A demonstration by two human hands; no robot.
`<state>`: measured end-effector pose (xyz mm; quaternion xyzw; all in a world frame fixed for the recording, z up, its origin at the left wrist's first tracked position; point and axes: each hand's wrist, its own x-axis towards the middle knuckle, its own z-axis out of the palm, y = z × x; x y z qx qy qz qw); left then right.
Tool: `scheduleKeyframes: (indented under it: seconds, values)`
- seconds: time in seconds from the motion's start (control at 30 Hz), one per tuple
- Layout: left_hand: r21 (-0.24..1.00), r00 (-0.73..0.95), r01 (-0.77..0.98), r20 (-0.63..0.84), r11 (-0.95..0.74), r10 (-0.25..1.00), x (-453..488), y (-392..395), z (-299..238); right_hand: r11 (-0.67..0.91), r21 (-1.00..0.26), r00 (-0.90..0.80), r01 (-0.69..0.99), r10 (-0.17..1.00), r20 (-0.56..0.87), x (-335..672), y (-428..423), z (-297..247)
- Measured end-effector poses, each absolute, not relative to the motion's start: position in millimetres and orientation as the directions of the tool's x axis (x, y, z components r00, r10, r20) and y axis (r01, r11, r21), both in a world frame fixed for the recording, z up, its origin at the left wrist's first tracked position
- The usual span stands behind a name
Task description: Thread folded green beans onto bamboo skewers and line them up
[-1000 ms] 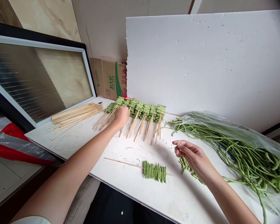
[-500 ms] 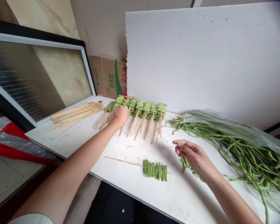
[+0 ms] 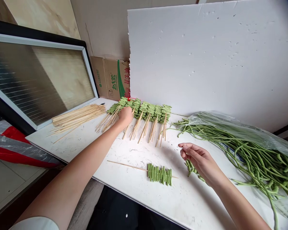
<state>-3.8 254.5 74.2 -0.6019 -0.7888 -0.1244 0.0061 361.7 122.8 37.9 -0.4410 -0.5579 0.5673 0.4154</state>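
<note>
My left hand (image 3: 126, 115) reaches to the back of the table, closed at the sticks of the stacked bean skewers (image 3: 156, 111); its fingertips are hidden. Those skewers lie in rows, green bean pieces toward the board and bare stick ends toward me. Over the table on the right hovers my right hand (image 3: 196, 156), fingers loosely bent, with nothing visible in it. Below it, partly covered, are loose cut bean pieces (image 3: 191, 168). A single bean skewer (image 3: 159, 174) lies near the front edge, its long bare stick pointing left.
Loose bamboo sticks (image 3: 79, 116) lie at the left, beside a framed ribbed-glass panel (image 3: 62, 76). Long green beans (image 3: 242, 150) spill from a clear plastic bag (image 3: 218, 119) at the right. Behind stand a white foam board (image 3: 194, 57) and a cardboard box (image 3: 110, 78).
The view has shifted very slightly. Both hands and the skewers stay in nearly the same places.
</note>
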Motion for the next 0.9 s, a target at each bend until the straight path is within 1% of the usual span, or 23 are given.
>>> scheduleKeyframes:
  seconds: [0.23, 0.7, 0.9]
  values:
    - [0.224, -0.247, 0.953, 0.181, 0.204, 0.952, 1.4, 254.9, 71.7, -0.035, -0.999, -0.258, 0.024, 0.965, -0.039, 361.2, 121.8, 39.9]
    - [0.119, -0.276, 0.959, 0.179, 0.258, 0.944, -2.7, 247.2, 75.1, -0.039, -0.998, -0.258, 0.042, 0.965, -0.049, 360.8, 122.0, 38.6]
    - [0.109, -0.263, 0.963, 0.158, 0.248, 0.952, -4.2, 250.6, 74.3, -0.044, -0.998, -0.252, 0.034, 0.966, -0.051, 360.3, 121.0, 40.4]
